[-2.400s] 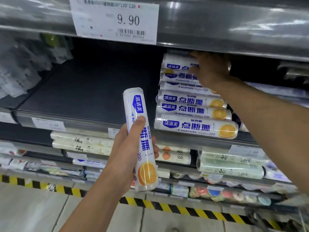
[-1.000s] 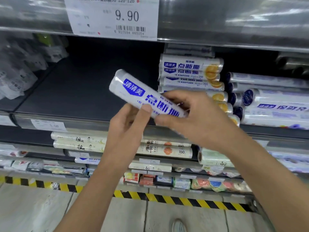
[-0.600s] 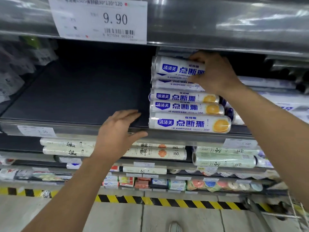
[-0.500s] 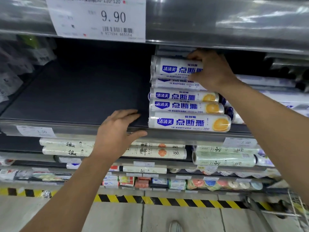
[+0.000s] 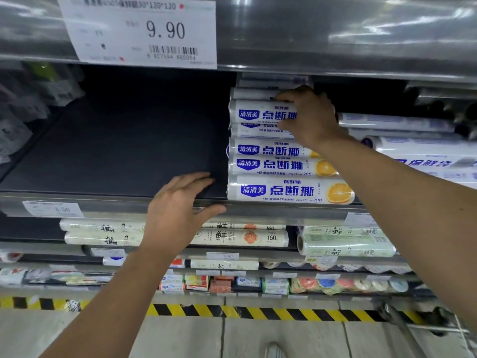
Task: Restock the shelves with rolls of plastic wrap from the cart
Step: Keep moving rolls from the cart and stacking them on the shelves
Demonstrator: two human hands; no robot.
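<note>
Several white rolls of plastic wrap with blue print and an orange picture lie stacked on the dark shelf (image 5: 103, 151). My right hand (image 5: 308, 116) grips the top front roll (image 5: 255, 112) of the stack, thumb under it and fingers over its top. The bottom front roll (image 5: 289, 190) lies at the shelf's front edge. My left hand (image 5: 178, 210) rests with straight fingers on the shelf's front rail (image 5: 284, 210), left of the stack, and holds nothing.
A price tag reading 9.90 (image 5: 139, 29) hangs on the shelf above. Longer white rolls (image 5: 423, 156) lie right of the stack, bagged goods (image 5: 23, 107) at the left. Lower shelves hold more rolls (image 5: 242, 237). A cart's metal frame (image 5: 402, 324) shows at bottom right.
My left hand passed the roll to my right hand, which laid it on top of the stack. My left hand dropped to the shelf's front rail and stays there.
</note>
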